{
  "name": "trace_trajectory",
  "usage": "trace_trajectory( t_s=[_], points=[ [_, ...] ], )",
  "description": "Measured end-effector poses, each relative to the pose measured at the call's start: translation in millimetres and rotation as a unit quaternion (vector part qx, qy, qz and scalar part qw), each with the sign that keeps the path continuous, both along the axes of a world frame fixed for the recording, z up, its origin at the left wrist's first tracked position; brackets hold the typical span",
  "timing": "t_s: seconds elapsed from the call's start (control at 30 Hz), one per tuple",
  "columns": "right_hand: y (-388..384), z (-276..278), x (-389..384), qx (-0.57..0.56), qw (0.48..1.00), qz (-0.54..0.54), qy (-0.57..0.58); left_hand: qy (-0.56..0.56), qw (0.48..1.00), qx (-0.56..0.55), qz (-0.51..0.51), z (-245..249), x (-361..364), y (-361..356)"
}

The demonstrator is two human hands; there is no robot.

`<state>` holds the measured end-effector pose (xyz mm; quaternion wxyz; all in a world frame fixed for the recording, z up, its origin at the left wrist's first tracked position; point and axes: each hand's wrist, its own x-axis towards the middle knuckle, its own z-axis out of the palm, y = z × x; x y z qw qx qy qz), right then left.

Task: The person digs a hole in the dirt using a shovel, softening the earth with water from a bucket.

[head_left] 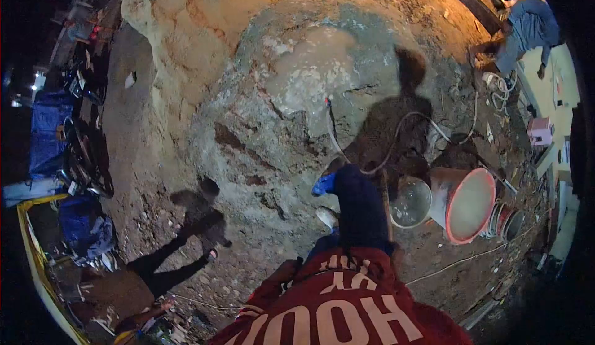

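Observation:
My left hand (pixel 287 271) hangs low beside my red shirt, dark and partly hidden; its fingers do not show clearly. At my right hip, my right hand (pixel 395 253) is barely visible in shadow near the end of a thin wooden handle (pixel 387 205). Whether it grips that handle I cannot make out. Ahead of me lies a grey wet mound (pixel 248 134) with a pale puddle (pixel 317 66) on top. A hose (pixel 336 144) rests on the mound, its red-tipped end at the puddle's edge. My foot in blue footwear (pixel 325 184) is stepped forward.
To the right stand a grey bucket (pixel 411 202), a large red-rimmed tub (pixel 471 206) and stacked buckets (pixel 503 222). A bending person (pixel 530 26) is at upper right, another person (pixel 124 289) at lower left. Blue tarps (pixel 51 134) and a bicycle line the left.

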<state>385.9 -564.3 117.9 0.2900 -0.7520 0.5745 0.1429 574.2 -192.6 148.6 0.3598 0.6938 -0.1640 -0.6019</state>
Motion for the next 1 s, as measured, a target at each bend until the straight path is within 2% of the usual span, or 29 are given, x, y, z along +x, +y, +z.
trace_trajectory(
  t_s=[0.07, 0.1, 0.13, 0.17, 0.2, 0.23, 0.27, 0.3, 0.37, 0.4, 0.43, 0.47, 0.5, 0.53, 0.57, 0.6, 0.63, 0.67, 0.7, 0.73, 0.77, 0.83, 0.93, 0.97, 1.0],
  points=[
    [0, -15, 25, 0.013, 0.999, -0.019, -0.022, 0.008, 0.999, 0.024, -0.021, 0, 43, -6],
    [0, -20, 34, 0.026, 0.999, -0.023, -0.029, 0.104, 0.987, 0.118, 0.021, 25, 74, -20],
    [2, -23, 39, 0.041, 0.998, -0.026, -0.033, 0.201, 0.954, 0.211, 0.064, 46, 93, -23],
    [3, -24, 45, 0.056, 0.997, -0.033, -0.036, 0.031, 0.981, 0.146, -0.125, 33, 98, -1],
    [-2, -22, 50, 0.065, 0.997, -0.03, -0.032, -0.005, 0.986, 0.163, -0.028, 76, 118, -18],
    [-10, -20, 56, 0.0, 0.997, 0.063, -0.04, -0.043, 0.981, 0.176, 0.066, 120, 152, -43],
    [-18, -15, 64, -0.066, 0.984, 0.155, -0.049, 0.052, 0.977, 0.196, 0.071, 130, 183, -51],
    [-28, -11, 73, -0.06, 0.985, 0.158, -0.044, 0.148, 0.963, 0.213, 0.079, 140, 203, -50],
    [-53, -7, 96, 0.072, 0.992, 0.078, -0.069, -0.044, 0.988, 0.149, -0.003, 101, 221, -17],
    [-64, -25, 95, 0.075, 0.992, 0.082, -0.066, -0.119, 0.985, 0.125, 0.003, 106, 232, -21],
    [-74, -64, 83, -0.045, 0.97, 0.147, -0.187, -0.192, 0.976, 0.101, 0.008, 115, 250, -30],
    [-79, -85, 79, -0.166, 0.916, 0.206, -0.303, -0.267, 0.956, 0.113, 0.053, 169, 275, -74],
    [-95, -31, 98, -0.169, 0.917, 0.202, -0.301, -0.267, 0.956, 0.11, 0.049, 179, 295, -85],
    [-109, 44, 229, 0.16, 0.985, 0.058, -0.011, -0.255, 0.954, 0.137, 0.078, 184, 310, -92],
    [-114, 40, 249, 0.043, 0.983, 0.176, -0.034, -0.243, 0.95, 0.164, 0.106, 184, 325, -97],
    [-117, 35, 267, -0.073, 0.953, 0.289, -0.054, -0.253, 0.942, 0.193, 0.104, 183, 339, -98],
    [-116, 66, 317, -0.014, 0.97, 0.241, -0.032, -0.251, 0.944, 0.192, 0.095, 181, 350, -102],
    [-117, 95, 363, 0.046, 0.98, 0.192, -0.012, -0.17, 0.96, 0.15, 0.167, 177, 361, -106],
    [-115, 68, 374, 0.03, 0.981, 0.188, -0.047, -0.087, 0.962, 0.107, 0.235, 174, 374, -112],
    [-112, 40, 384, 0.013, 0.979, 0.184, -0.083, -0.045, 0.965, 0.081, 0.245, 174, 389, -124],
    [-108, 40, 408, 0.014, 0.981, 0.172, -0.083, -0.046, 0.968, 0.082, 0.234, 168, 403, -132],
    [-86, 54, 468, 0.06, 0.982, 0.138, -0.113, 0.063, 0.979, 0.058, 0.183, 145, 437, -148],
    [-29, 28, 525, 0.079, 0.989, 0.033, -0.124, 0.194, 0.968, 0.049, 0.153, 82, 488, -176],
    [-6, 30, 544, 0.088, 0.985, 0.029, -0.148, 0.234, 0.962, 0.044, 0.131, 58, 508, -188],
    [19, 35, 560, 0.09, 0.981, 0.027, -0.17, 0.257, 0.951, 0.058, 0.161, 35, 529, -205]
  ],
)
